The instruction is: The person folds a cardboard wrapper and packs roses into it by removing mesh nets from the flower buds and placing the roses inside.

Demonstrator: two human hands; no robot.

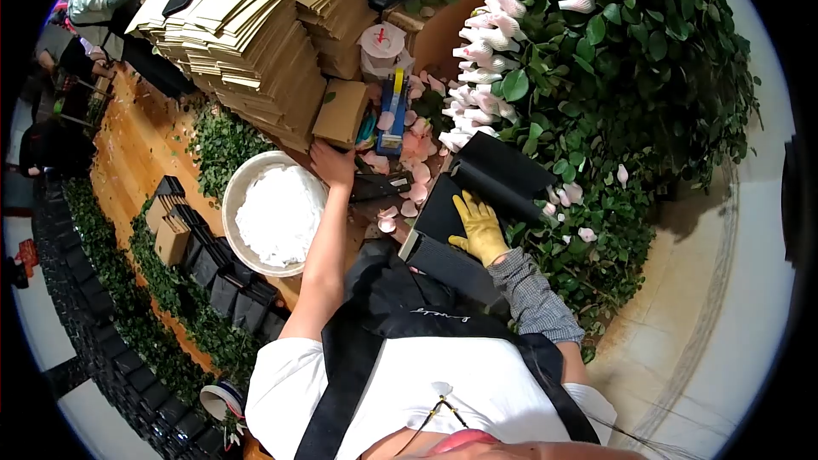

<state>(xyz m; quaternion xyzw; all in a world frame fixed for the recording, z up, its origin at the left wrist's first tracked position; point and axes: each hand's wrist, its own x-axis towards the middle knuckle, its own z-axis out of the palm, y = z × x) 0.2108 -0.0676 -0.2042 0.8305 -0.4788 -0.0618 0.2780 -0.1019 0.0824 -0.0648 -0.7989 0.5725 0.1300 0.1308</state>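
Observation:
My left hand point(332, 163), bare, reaches to the near end of a small cardboard box point(342, 111), beside a tall stack of flat cardboard point(264, 60). Its fingers look slightly apart; the tips are partly hidden against the cardboard. In a yellow glove, my right hand point(480, 226) lies with spread fingers on a black sheet point(437, 208) in an open black box or wrapper point(494, 172). Pale pink roses in white mesh sleeves point(490, 37) lie beyond it, their leafy stems point(613, 94) stretching right.
A white bucket point(232, 213) holding white material stands left of my left forearm. Near the centre are a blue tape dispenser point(393, 119), loose pink petals point(416, 146) and a lidded white container point(383, 41). Another person point(102, 2) is at the upper left.

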